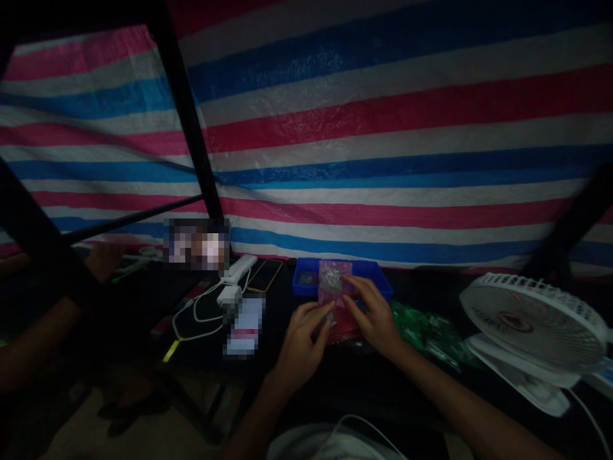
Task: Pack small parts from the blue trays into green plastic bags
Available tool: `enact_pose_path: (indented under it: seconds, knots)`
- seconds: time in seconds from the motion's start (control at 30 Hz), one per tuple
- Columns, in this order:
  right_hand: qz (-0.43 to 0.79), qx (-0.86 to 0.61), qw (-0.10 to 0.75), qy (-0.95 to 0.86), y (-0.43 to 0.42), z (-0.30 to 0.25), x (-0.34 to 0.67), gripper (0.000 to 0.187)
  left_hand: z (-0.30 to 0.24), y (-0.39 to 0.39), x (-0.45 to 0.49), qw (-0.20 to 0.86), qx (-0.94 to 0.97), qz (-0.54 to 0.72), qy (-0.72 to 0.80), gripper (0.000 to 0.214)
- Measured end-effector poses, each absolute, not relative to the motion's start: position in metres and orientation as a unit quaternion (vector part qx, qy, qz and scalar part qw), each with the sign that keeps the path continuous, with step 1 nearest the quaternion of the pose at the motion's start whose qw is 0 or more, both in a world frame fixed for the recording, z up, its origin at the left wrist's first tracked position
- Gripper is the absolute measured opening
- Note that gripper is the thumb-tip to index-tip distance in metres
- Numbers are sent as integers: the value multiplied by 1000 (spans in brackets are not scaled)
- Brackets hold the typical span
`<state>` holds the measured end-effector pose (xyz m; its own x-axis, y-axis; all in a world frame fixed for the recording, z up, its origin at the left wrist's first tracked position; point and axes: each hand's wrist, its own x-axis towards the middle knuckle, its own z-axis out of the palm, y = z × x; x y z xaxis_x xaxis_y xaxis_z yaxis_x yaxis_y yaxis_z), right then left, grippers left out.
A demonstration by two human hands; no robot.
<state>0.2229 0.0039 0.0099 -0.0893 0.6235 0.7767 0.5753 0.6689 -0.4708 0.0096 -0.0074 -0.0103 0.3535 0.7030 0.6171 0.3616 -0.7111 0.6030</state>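
Both of my hands hold a small pink see-through bag (pixel 334 287) upright over the dark table. My left hand (pixel 304 338) pinches the bag's lower left edge with curled fingers. My right hand (pixel 371 313) grips its right side, fingertips near the top. Something pale and small shows inside the bag's upper part. Just behind the bag lies a blue tray (pixel 368 271).
A white fan (pixel 531 326) stands at the right. Green plastic bags (pixel 426 329) lie beside my right wrist. A white power strip and cables (pixel 230 287) and a phone (pixel 265 275) lie to the left. Another person's arm (pixel 38 338) rests at far left. A striped tarp hangs behind.
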Motion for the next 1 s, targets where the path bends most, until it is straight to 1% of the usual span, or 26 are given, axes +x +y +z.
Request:
enact_pose_path:
  seconds: [0.23,0.47,0.63,0.87,1.0]
  knots:
    - [27,-401,555,-729,4,12,222,39,-9,-8,10,192,796,452,353,46]
    - [66,-413,576,-703,6,11,223,38,-11,-9,10,202,796,437,366,51]
    - [105,-416,565,-705,10,7,224,39,-13,-9,10,183,806,422,372,50]
    - [112,-411,551,-717,8,8,223,42,-12,-6,12,140,817,409,381,60]
    - [115,-403,538,-731,6,10,222,44,-13,-5,12,135,824,400,377,58]
